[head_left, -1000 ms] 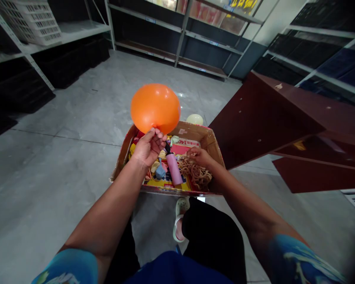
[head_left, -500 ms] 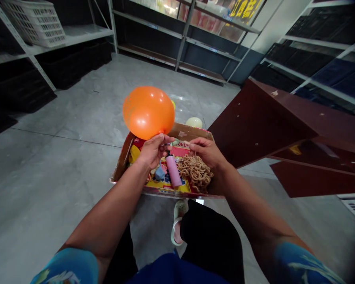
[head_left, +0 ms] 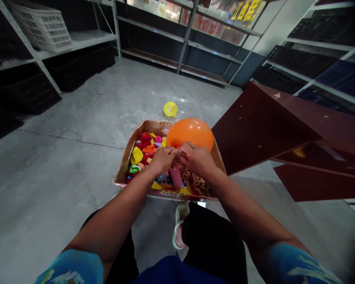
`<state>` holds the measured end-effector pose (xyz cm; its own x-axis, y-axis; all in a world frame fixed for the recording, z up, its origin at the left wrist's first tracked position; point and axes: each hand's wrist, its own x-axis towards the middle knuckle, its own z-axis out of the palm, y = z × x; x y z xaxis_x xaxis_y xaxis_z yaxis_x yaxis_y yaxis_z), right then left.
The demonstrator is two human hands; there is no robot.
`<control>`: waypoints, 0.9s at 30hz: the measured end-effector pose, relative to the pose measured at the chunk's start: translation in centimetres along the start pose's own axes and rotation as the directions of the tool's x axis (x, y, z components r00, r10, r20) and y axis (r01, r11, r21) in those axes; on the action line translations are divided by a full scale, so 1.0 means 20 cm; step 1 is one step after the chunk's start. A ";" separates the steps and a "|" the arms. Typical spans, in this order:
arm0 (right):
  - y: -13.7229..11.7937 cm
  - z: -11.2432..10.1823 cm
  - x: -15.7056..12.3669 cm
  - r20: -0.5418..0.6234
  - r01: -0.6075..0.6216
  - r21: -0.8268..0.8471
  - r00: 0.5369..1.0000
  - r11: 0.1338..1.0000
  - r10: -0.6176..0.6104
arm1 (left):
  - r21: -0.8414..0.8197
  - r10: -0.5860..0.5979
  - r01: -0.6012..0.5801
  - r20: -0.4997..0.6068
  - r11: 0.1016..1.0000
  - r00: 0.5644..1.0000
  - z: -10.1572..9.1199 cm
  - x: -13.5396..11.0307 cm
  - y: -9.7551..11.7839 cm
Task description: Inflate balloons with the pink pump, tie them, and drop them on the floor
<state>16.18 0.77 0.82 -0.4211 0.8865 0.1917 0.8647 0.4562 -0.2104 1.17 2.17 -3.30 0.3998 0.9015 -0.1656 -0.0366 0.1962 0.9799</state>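
Note:
An inflated orange balloon (head_left: pixel 191 132) rests over the right half of an open cardboard box (head_left: pixel 124 159). My right hand (head_left: pixel 195 157) is closed by the balloon's neck, with a bit of orange showing between the fingers. Touching it, my left hand (head_left: pixel 165 159) is pinched, and what its fingertips hold is mostly hidden. Below the hands a pink hand pump (head_left: pixel 176 179) lies in the box, partly covered. Brown cord (head_left: pixel 199 184) is heaped to its right. Limp coloured balloons, a yellow one (head_left: pixel 137 155) among them, fill the left side.
On the floor behind the box is a yellow balloon (head_left: pixel 170 109). Dark red boards (head_left: pixel 266 126) stand close on the right. Metal shelving (head_left: pixel 183 47) runs along the back, and a white basket (head_left: pixel 44 27) sits on the left shelf.
The orange balloon has swung from the left side to the right, uncovering the limp balloons and the yellow balloon behind. My hands, apart before, have come together.

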 end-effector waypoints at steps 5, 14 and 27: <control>0.04 0.00 0.00 0.010 -0.012 0.070 1.000 0.997 0.011 | 0.245 0.131 -0.106 -0.085 0.964 0.988 -0.04 0.00 0.00; 0.02 -0.08 -0.01 0.001 0.174 0.073 0.985 0.982 -0.175 | -0.079 -0.044 0.031 -0.164 0.996 0.985 -0.07 0.01 0.00; -0.04 0.05 0.03 0.009 0.097 -0.220 0.995 0.971 -0.098 | 0.203 -0.042 0.053 -0.055 0.978 0.998 -0.04 0.00 -0.01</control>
<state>14.94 1.02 0.21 -0.5059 0.8383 0.2031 0.8586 0.5120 0.0254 0.56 2.47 -3.54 0.3500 0.9123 -0.2128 0.1711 0.1610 0.9720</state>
